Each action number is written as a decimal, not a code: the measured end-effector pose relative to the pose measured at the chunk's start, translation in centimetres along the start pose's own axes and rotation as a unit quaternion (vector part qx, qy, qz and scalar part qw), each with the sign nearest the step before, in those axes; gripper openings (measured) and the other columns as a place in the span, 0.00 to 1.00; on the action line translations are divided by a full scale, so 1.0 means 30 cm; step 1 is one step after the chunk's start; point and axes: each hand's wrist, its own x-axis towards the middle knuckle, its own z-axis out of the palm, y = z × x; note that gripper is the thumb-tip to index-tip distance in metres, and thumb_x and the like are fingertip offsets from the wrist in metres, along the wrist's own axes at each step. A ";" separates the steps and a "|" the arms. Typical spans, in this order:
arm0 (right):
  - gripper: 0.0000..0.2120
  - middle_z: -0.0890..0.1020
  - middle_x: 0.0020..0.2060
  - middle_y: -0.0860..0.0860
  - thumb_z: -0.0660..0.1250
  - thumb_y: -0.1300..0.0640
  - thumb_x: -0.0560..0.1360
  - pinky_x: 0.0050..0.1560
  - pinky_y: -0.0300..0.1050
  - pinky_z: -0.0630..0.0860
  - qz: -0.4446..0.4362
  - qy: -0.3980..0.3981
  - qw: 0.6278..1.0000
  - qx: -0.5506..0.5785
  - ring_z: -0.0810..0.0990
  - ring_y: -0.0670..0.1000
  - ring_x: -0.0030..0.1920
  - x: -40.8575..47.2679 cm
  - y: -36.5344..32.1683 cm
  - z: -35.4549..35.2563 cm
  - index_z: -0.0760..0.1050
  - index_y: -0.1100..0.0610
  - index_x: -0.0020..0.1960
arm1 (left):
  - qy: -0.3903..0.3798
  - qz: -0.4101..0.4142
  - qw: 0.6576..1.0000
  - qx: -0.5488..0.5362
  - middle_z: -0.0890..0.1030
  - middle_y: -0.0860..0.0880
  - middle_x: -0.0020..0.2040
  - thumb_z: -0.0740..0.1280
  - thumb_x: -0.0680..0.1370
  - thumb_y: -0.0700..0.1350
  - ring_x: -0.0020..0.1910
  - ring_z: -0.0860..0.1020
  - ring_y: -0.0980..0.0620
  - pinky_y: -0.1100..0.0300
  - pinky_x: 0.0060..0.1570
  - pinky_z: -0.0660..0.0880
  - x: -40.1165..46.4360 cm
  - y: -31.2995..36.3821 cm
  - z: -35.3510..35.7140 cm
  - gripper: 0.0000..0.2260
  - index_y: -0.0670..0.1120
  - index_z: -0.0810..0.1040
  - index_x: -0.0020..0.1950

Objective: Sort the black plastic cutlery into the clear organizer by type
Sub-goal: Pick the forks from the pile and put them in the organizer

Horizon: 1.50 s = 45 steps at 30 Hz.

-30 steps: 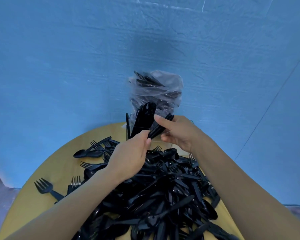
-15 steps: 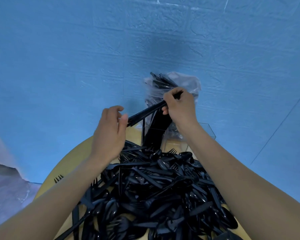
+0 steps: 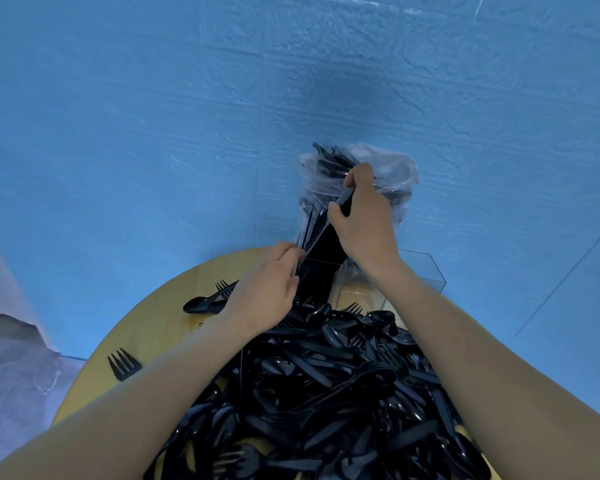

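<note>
Blue textured wall fills the background behind a round yellow table (image 3: 146, 327), whose near edge is cut off by the bottom of the picture. At the far side of the table the right hand (image 3: 364, 223) is curled round the upper ends of a tight bundle of black cutlery (image 3: 321, 261), thumb and fingers closed on it; which type the bundle holds cannot be made out, since the pieces read as one dark slab. That bundle stands tilted in the left compartment of the clear organizer (image 3: 426, 271), its lower part inside the transparent wall. The left hand (image 3: 267, 289) sits just below and to the left, fingers bent against the bundle's lower edge and the organizer's rim; whether it pinches the cutlery or only presses on it is hidden by its own knuckles. Behind the right hand a crumpled clear plastic bag (image 3: 392, 168) holds more black pieces, partly covered by the hand. The organizer's right compartment shows bare clear walls. Nearer the camera, between both forearms, lies the big heap of black cutlery (image 3: 343, 393), glossy forks, spoons and knives tangled together. To the left of the heap a lone fork (image 3: 123, 365) lies apart on the wood, and a spoon (image 3: 201, 304) lies just beside the left wrist.
</note>
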 end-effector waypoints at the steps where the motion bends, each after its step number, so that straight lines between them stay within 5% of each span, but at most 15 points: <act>1: 0.12 0.74 0.34 0.56 0.63 0.64 0.74 0.34 0.49 0.69 -0.001 -0.009 1.000 -0.016 0.71 0.54 0.32 0.000 -0.004 0.008 0.60 0.55 0.50 | -0.002 0.001 1.000 0.003 0.68 0.49 0.67 0.60 0.78 0.36 0.62 0.71 0.50 0.64 0.59 0.64 -0.002 -0.004 0.002 0.18 0.43 0.68 0.69; 4: 0.09 0.75 0.35 0.55 0.63 0.63 0.75 0.35 0.50 0.70 -0.002 -0.029 0.997 -0.073 0.73 0.56 0.35 0.007 -0.002 0.038 0.64 0.58 0.53 | -0.005 0.008 1.000 0.012 0.67 0.49 0.69 0.59 0.79 0.36 0.63 0.71 0.50 0.68 0.59 0.62 -0.006 -0.009 0.002 0.19 0.43 0.67 0.70; 7: 0.03 0.78 0.41 0.56 0.61 0.61 0.76 0.39 0.47 0.69 0.014 -0.055 0.988 -0.144 0.73 0.56 0.49 0.021 0.028 0.072 0.71 0.59 0.50 | -0.016 0.013 1.000 0.017 0.67 0.49 0.70 0.58 0.79 0.36 0.64 0.70 0.51 0.72 0.57 0.59 -0.012 -0.009 -0.004 0.20 0.43 0.66 0.71; 15: 0.24 0.75 0.58 0.50 0.45 0.44 0.82 0.57 0.53 0.58 -0.019 -0.184 0.921 -0.343 0.63 0.57 0.63 0.018 0.031 0.078 0.76 0.55 0.54 | -0.052 -0.007 0.998 0.030 0.64 0.50 0.72 0.58 0.80 0.38 0.65 0.70 0.50 0.72 0.55 0.59 -0.007 0.000 -0.017 0.21 0.44 0.63 0.73; 17: 0.24 0.71 0.62 0.50 0.45 0.41 0.81 0.59 0.53 0.58 -0.008 -0.199 0.922 -0.332 0.62 0.57 0.64 0.021 0.024 0.057 0.75 0.52 0.59 | -0.070 -0.019 0.997 0.027 0.62 0.52 0.73 0.58 0.80 0.40 0.63 0.72 0.50 0.68 0.55 0.62 -0.009 0.010 -0.032 0.22 0.45 0.62 0.74; 23: 0.15 0.72 0.59 0.50 0.56 0.47 0.80 0.52 0.45 0.56 0.029 -0.064 0.982 -0.175 0.64 0.55 0.61 -0.114 -0.012 -0.054 0.75 0.51 0.61 | -0.037 -0.039 0.999 0.006 0.65 0.51 0.70 0.60 0.80 0.44 0.61 0.72 0.51 0.61 0.57 0.68 -0.115 0.065 -0.092 0.19 0.47 0.65 0.72; 26: 0.12 0.73 0.58 0.50 0.60 0.51 0.79 0.54 0.45 0.60 0.051 -0.100 0.986 -0.127 0.66 0.54 0.61 -0.252 -0.011 -0.121 0.75 0.51 0.59 | -0.036 -0.046 0.998 0.002 0.67 0.53 0.67 0.59 0.81 0.47 0.58 0.72 0.53 0.63 0.52 0.67 -0.225 0.111 -0.104 0.17 0.50 0.67 0.70; 36: 0.06 0.75 0.50 0.44 0.63 0.54 0.78 0.59 0.46 0.65 0.115 -0.143 0.980 -0.076 0.70 0.50 0.56 -0.712 -0.054 -0.300 0.78 0.50 0.52 | -0.052 -0.028 0.998 -0.032 0.70 0.58 0.61 0.60 0.80 0.49 0.60 0.70 0.60 0.66 0.56 0.69 -0.553 0.305 -0.095 0.14 0.52 0.71 0.66; 42: 0.04 0.76 0.47 0.43 0.66 0.56 0.76 0.53 0.25 0.59 0.109 -0.161 0.979 -0.065 0.73 0.48 0.53 -0.934 -0.080 -0.379 0.78 0.51 0.50 | -0.058 -0.062 0.996 -0.020 0.70 0.59 0.57 0.62 0.79 0.51 0.58 0.70 0.60 0.65 0.57 0.70 -0.717 0.363 -0.075 0.14 0.52 0.71 0.64; 45: 0.03 0.75 0.47 0.40 0.68 0.55 0.75 0.53 0.22 0.59 0.114 -0.151 0.981 -0.031 0.71 0.43 0.52 -1.026 -0.096 -0.425 0.77 0.48 0.49 | -0.040 -0.070 0.997 0.011 0.69 0.57 0.57 0.64 0.78 0.53 0.59 0.69 0.58 0.65 0.57 0.67 -0.784 0.369 -0.068 0.15 0.51 0.72 0.63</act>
